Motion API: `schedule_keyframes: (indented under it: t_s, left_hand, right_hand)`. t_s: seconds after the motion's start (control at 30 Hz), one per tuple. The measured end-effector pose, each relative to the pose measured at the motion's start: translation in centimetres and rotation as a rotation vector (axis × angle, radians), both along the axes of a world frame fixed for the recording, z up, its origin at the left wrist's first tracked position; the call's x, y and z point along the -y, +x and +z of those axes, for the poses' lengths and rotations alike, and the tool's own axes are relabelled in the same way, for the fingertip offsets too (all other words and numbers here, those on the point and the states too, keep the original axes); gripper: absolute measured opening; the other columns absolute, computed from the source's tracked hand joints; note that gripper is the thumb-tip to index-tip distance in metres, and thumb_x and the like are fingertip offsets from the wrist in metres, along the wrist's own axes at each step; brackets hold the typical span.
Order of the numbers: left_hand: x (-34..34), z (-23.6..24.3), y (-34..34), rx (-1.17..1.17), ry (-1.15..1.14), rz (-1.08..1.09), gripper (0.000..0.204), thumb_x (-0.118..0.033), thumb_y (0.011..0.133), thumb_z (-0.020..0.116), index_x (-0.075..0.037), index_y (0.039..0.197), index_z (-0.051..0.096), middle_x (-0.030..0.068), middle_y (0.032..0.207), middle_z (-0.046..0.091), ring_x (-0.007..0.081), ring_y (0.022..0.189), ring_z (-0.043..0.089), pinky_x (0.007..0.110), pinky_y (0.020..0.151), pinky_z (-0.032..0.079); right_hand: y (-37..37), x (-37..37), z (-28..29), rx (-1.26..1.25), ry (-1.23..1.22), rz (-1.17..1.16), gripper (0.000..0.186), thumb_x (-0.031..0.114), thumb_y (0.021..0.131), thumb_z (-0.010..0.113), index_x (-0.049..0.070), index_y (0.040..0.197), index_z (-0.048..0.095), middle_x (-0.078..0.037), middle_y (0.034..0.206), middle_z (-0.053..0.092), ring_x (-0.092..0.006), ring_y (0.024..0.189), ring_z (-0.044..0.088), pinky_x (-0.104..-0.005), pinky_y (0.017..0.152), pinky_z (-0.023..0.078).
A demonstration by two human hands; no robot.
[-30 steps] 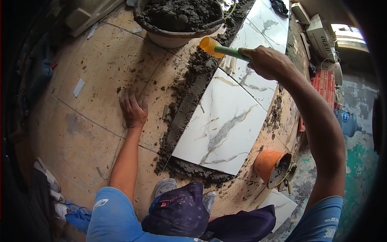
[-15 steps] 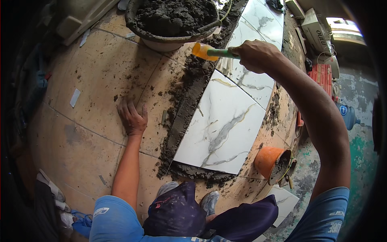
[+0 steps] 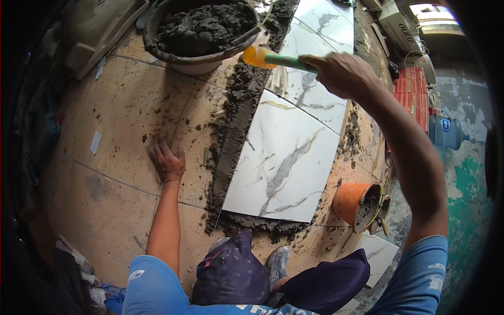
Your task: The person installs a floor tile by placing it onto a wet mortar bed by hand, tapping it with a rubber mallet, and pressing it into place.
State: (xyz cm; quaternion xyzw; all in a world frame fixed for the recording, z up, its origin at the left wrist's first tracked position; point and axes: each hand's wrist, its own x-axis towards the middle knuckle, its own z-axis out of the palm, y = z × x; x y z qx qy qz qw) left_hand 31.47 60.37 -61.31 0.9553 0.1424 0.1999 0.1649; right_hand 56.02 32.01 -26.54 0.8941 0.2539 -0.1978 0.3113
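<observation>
My right hand (image 3: 344, 73) grips the green handle of a mallet with a yellow head (image 3: 254, 56), raised above the joint between white marble-patterned tiles (image 3: 278, 157). My left hand (image 3: 167, 161) rests with fingers apart on the beige tiled floor (image 3: 105, 121), left of a band of dark wet mortar (image 3: 231, 131) that runs along the white tiles' left and lower edges. Beyond the mallet head, a large tub (image 3: 178, 65) holds a heap of dark mortar.
An orange bucket (image 3: 349, 202) lies tilted at the lower right, near a loose tile (image 3: 378, 252). A red stack (image 3: 409, 97), a blue water jug (image 3: 446, 131) and cartons (image 3: 394, 29) line the right side. Pale moulded items (image 3: 100, 31) stand at the upper left.
The view has shifted slightly, with the tub and tiles moving leftward in it. The mallet in my right hand appears a little higher in the picture. My left hand stays on the floor.
</observation>
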Motion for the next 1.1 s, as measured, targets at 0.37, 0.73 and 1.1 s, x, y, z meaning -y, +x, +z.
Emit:
schedule_keyframes:
  t_s: [0.37,0.73,1.1]
  left_hand:
    - [13.5,8.0,8.0,0.230,-0.249,-0.777,0.038,-0.014,0.083,0.067,-0.001,0.117,0.056,0.0198,0.125,0.055,0.0390,0.125,0.047,0.050,0.110,0.036]
    - [38.4,8.8,23.0,-0.102,0.092,-1.187,0.048,-0.024,0.084,0.070,-0.010,0.129,0.059,0.0162,0.141,0.050,0.0339,0.137,0.039,0.047,0.115,0.030]
    - [44.2,8.9,24.7,-0.183,0.385,-1.454,0.033,-0.026,0.082,0.069,-0.008,0.109,0.068,0.0092,0.126,0.062,0.0265,0.127,0.051,0.046,0.113,0.034]
  right_hand:
    - [-26.2,24.1,-13.7,0.373,1.209,-0.959,0.060,0.021,0.095,0.058,0.021,0.149,0.032,-0.014,0.080,0.061,-0.0248,0.070,0.064,-0.0402,0.063,0.053]
    - [-28.6,24.1,-18.5,0.241,1.995,-1.754,0.065,0.024,0.098,0.058,0.009,0.152,0.024,-0.002,0.075,0.052,-0.0080,0.048,0.049,-0.0243,0.039,0.042]
    - [-30.7,28.2,-19.0,0.301,2.089,-1.878,0.065,0.025,0.097,0.059,0.008,0.151,0.027,-0.002,0.075,0.051,-0.0069,0.048,0.049,-0.0233,0.039,0.042]
